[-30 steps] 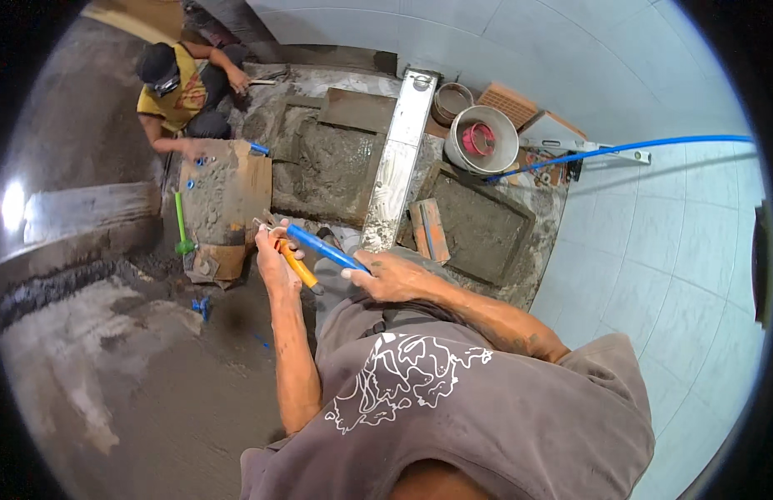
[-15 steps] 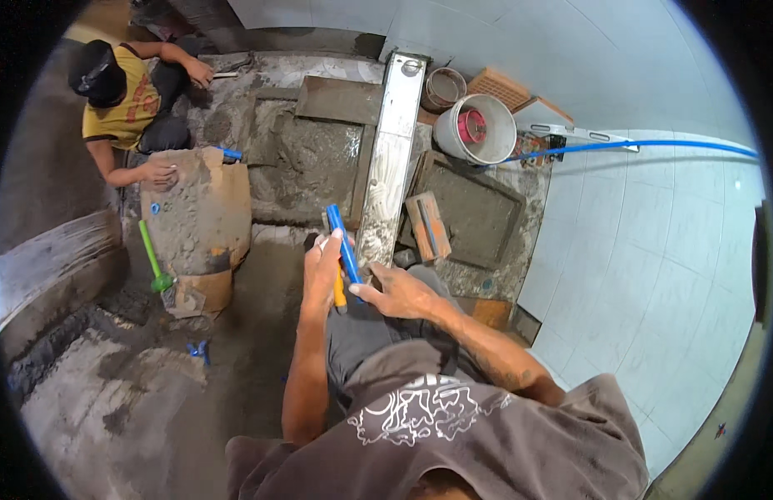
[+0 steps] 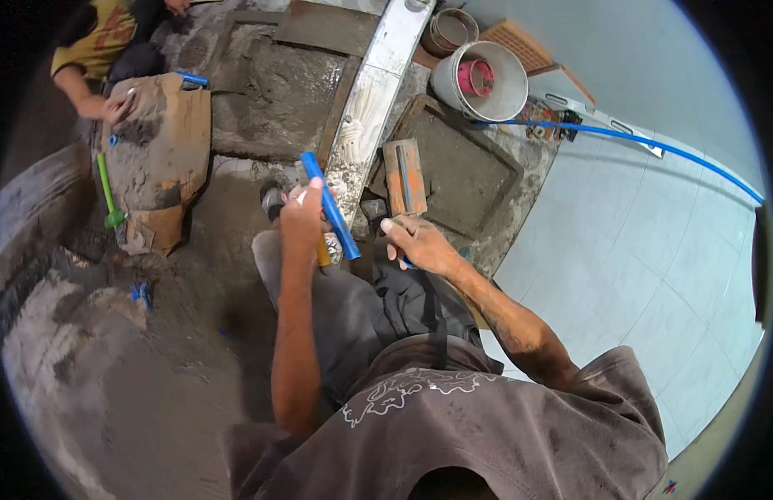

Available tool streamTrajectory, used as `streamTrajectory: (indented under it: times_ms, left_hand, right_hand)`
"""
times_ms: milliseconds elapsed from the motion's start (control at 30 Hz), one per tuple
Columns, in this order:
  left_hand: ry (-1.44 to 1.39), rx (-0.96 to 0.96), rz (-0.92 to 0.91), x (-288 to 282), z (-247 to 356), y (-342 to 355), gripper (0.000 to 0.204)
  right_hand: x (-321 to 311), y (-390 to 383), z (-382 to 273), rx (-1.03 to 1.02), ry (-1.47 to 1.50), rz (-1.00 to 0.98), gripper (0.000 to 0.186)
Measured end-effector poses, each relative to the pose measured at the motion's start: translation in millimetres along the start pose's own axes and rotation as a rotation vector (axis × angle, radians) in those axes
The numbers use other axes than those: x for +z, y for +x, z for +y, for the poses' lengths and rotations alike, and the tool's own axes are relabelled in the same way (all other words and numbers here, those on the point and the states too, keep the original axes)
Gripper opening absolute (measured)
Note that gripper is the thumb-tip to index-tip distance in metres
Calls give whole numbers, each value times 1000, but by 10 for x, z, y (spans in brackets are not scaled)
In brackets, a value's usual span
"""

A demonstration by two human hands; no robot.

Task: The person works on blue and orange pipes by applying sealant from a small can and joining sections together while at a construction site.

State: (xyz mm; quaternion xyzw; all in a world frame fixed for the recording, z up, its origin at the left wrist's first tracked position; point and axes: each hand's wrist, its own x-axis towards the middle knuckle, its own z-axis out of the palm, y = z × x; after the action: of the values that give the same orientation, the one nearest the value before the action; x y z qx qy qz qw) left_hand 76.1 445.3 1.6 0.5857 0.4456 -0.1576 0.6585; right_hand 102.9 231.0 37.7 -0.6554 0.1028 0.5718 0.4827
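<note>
Gripping one blue pipe, the left hand has its fingers closed; one yellow handle projects below the same hand. The pipe is inclined, far end to the left, in front of the body. The right hand is positioned to the right, apart from the pipe, fingers partly curled. One small blue piece shows beneath them; whether it is held cannot be told.

Forward of the right hand lies one float. Left of the body: one mortar-covered cardboard sheet, carrying one blue ring, with one green-handled tool along its left edge. Farther forward: two rectangular mortar beds, one on each side of a single long white board. Beyond, at right: two buckets, the larger containing one pink container; one level; one blue hose. At far left: one co-worker, one hand at the cardboard sheet.
</note>
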Motion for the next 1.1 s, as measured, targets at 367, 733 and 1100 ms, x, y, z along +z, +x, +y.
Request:
streamTrajectory:
  times_ms: [367,733,1100]
  left_hand:
    - [-476,105,162,274,152,-998,43]
    - [-778,292,476,275,-324,-1364,44]
    - [-799,288,601,387,-1361,-1240,53]
  right_hand:
    - [5,-721,-65,-160,523,-211,29]
    - [395,-899,50,-262,198,-242,33]
    - [470,-544,638,-109,79,-306,30]
